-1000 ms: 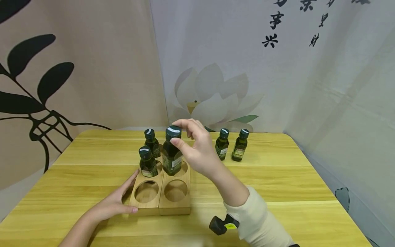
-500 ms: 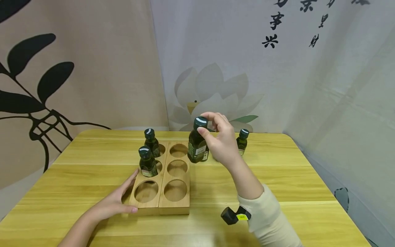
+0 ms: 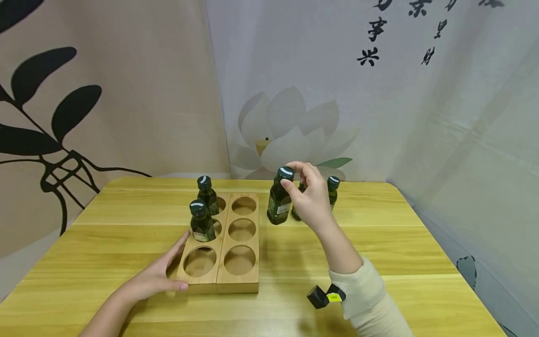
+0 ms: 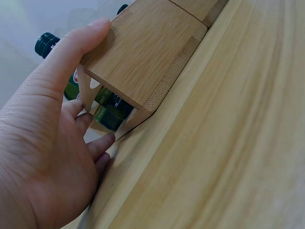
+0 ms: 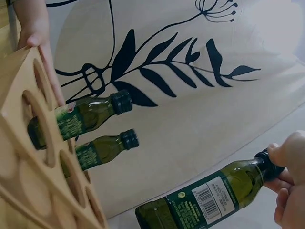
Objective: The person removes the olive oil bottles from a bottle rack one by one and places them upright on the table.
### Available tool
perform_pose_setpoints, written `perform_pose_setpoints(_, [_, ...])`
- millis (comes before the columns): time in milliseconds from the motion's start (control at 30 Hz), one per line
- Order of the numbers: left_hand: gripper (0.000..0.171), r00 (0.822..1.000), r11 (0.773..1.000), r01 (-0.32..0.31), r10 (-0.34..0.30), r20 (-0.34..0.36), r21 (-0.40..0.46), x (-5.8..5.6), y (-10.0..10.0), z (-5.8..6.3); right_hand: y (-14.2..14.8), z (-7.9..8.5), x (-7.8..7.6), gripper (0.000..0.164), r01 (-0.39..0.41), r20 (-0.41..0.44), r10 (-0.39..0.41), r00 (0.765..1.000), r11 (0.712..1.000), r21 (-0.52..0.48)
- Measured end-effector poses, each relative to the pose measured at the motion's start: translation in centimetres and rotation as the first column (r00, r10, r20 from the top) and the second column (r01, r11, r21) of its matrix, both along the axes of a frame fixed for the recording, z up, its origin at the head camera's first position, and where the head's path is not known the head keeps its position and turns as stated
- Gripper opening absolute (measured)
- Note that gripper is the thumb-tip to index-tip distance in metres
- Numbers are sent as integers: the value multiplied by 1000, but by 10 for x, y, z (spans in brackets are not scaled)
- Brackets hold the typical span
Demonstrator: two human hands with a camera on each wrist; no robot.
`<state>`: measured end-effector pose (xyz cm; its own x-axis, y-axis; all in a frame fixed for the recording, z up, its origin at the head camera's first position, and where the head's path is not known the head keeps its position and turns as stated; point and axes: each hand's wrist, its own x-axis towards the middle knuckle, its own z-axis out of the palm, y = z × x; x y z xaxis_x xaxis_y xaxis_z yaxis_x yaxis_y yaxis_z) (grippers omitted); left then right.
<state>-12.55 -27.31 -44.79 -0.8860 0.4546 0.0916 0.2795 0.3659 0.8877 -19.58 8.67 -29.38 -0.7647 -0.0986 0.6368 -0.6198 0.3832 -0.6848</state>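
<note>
My right hand (image 3: 311, 194) pinches a small dark green glass bottle (image 3: 279, 201) by its cap, to the right of the wooden rack. The bottle hangs upright; whether its base touches the table cannot be told. In the right wrist view its barcode label (image 5: 213, 199) shows. The rack (image 3: 238, 288) has two rows of round holes. Two like bottles, a near one (image 3: 202, 227) and a far one (image 3: 207, 194), stand in its left row. My left hand (image 3: 153, 278) holds the rack's near left corner, thumb on the front face, fingers along the side.
Behind my right hand stand more green bottles, partly hidden: one at the right (image 3: 332, 193) and one nearer the held bottle (image 3: 296, 214). The wooden table (image 3: 379, 234) ends at a printed cloth backdrop (image 3: 290, 70).
My right hand has carried the bottle from above the rack's right row to the right, then slightly lower. The left hand and the rack stay put.
</note>
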Motion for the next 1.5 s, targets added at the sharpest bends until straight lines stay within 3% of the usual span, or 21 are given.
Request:
perform_pose_setpoints(267, [111, 1000, 1000, 2, -2, -9, -5, 0, 0, 0, 4, -25, -6, 28, 49, 52, -48, 997, 999, -3])
perform_pose_setpoints(567, [113, 1000, 1000, -5, 5, -3, 5, -1, 0, -2, 4, -50, -13, 28, 65, 46, -64, 997, 998, -25])
perform_pose_setpoints(1233, [111, 1000, 1000, 0, 0, -21, -7, -1, -2, -4, 1, -91, -19, 32, 73, 99, -74, 992, 997, 9])
perform_pose_setpoints(1500, [112, 1000, 1000, -13, 13, 14, -2, -1, 0, -2, 0, -99, -20, 35, 51, 102, -50, 994, 999, -4])
